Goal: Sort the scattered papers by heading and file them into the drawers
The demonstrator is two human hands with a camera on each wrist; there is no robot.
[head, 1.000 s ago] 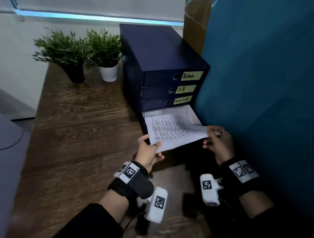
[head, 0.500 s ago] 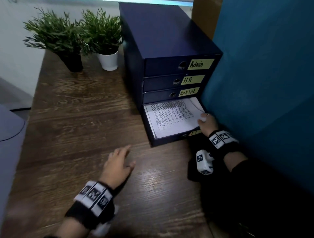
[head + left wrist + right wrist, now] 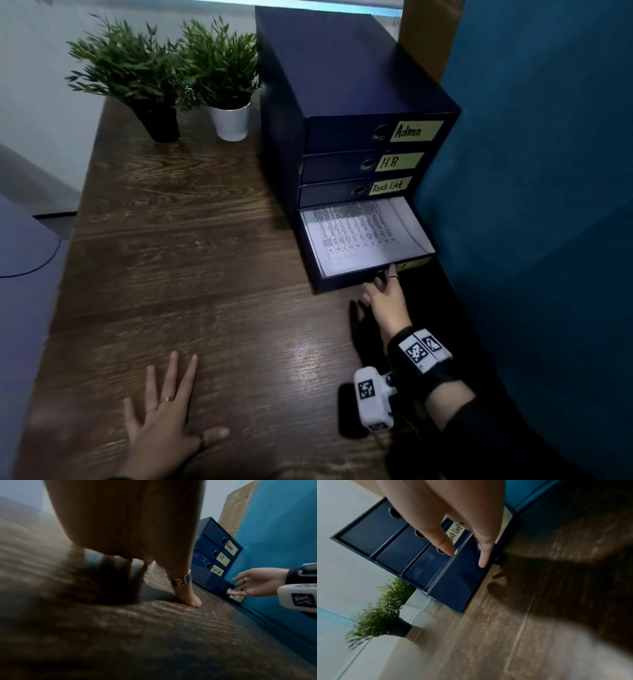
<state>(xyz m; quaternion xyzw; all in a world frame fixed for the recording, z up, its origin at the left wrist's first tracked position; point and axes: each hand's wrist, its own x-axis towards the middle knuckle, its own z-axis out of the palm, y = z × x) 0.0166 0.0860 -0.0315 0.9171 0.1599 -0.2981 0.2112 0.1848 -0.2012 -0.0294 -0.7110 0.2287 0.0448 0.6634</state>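
A dark blue drawer cabinet [image 3: 346, 78] stands at the back right of the wooden desk [image 3: 191, 260]. Its upper drawers are labelled Admin, H.R and Task List. The bottom drawer [image 3: 346, 286] is pulled out, and a printed paper [image 3: 356, 236] lies flat inside it. My right hand [image 3: 385, 294] reaches to that drawer's front with straight fingers touching the panel [image 3: 464, 566]; it holds nothing. My left hand [image 3: 164, 411] lies flat on the desk with fingers spread, well left of the cabinet. The thumb [image 3: 187, 595] presses the wood in the left wrist view.
Two potted plants stand at the back left of the cabinet: one in a black pot [image 3: 159, 123], one in a white pot [image 3: 230, 121]. A teal partition [image 3: 534, 205] runs along the desk's right side. A grey surface [image 3: 20, 246] borders the left edge.
Both hands held the paper over the open drawer a second ago. The paper now lies in the drawer, the left hand has dropped flat onto the desk, and the right hand has moved to the drawer front.
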